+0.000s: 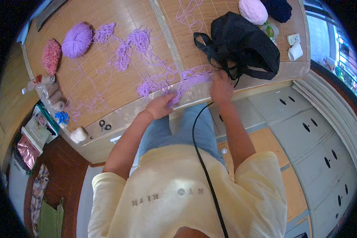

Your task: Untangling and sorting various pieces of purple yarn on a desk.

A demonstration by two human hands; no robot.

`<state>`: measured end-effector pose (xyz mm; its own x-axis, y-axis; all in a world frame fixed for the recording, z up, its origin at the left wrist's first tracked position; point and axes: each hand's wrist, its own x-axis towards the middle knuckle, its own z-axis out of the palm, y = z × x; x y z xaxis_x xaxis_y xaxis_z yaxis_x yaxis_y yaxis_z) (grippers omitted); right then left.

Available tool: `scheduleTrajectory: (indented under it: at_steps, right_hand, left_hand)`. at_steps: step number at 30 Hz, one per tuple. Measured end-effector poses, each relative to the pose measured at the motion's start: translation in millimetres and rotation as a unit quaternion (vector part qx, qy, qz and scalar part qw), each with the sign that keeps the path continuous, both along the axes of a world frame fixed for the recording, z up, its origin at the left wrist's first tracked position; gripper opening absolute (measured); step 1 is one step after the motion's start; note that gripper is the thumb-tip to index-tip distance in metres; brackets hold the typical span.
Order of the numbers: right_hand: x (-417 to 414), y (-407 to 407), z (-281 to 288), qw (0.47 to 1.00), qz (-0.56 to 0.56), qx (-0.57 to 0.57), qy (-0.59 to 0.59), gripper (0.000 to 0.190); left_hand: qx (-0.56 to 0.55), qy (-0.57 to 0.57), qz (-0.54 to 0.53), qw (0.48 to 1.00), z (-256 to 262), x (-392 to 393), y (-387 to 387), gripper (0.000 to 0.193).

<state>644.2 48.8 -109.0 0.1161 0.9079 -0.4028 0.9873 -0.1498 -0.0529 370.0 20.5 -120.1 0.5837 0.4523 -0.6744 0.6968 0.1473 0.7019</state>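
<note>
A tangle of loose lilac yarn [150, 84] spreads over the wooden tabletop [107, 95], with strands running to a lilac yarn ball [77, 40] at the upper left. At the table's front edge, my left hand [161, 106] has its fingertips on the near end of a lilac bunch. My right hand [222, 86] is at the other end of that bunch, fingers bent at the yarn, just beside the straps of a black fabric bag [241, 41]. How firmly either hand grips the yarn cannot be told.
Black-handled scissors [104, 125], a white yarn ball [78, 135] and wrapped thread spools [52, 93] lie at the left. A pink-and-red yarn bundle [51, 56] is behind them. Pale pink yarn [253, 11] and a white roll [295, 52] stand at the right. A black cable [197, 142] crosses my front.
</note>
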Motion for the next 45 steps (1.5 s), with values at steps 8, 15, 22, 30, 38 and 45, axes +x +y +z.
scheduleTrajectory:
  at_steps: [8, 15, 22, 30, 38, 45]
  right_hand:
    - [-50, -7, -30, 0.952, -0.033, 0.095, 0.288, 0.032]
    - [-43, -1, -66, 0.971, 0.031, 0.072, 0.225, 0.016]
    - [-26, -31, -19, 0.910, -0.192, 0.024, 0.366, 0.012]
    - [-19, 4, -20, 0.937, -0.058, 0.128, 0.321, 0.019]
    - [-77, -22, -29, 0.859, 0.066, -0.051, 0.505, 0.022]
    - [-120, -45, -40, 0.912, 0.176, -0.191, 0.317, 0.019]
  left_hand:
    - [-0.012, 0.049, -0.025, 0.998, -13, 1, -17, 0.042]
    - [-0.030, 0.026, 0.158, 0.987, -11, -1, -16, 0.032]
    - [0.040, 0.012, 0.209, 0.977, -21, -6, -38, 0.024]
    - [0.112, -0.020, 0.166, 0.980, -9, 3, -38, 0.031]
    - [0.093, -0.107, 0.174, 0.974, 2, 5, -51, 0.040]
    - [0.282, 0.079, 0.304, 0.907, 10, -34, -40, 0.021]
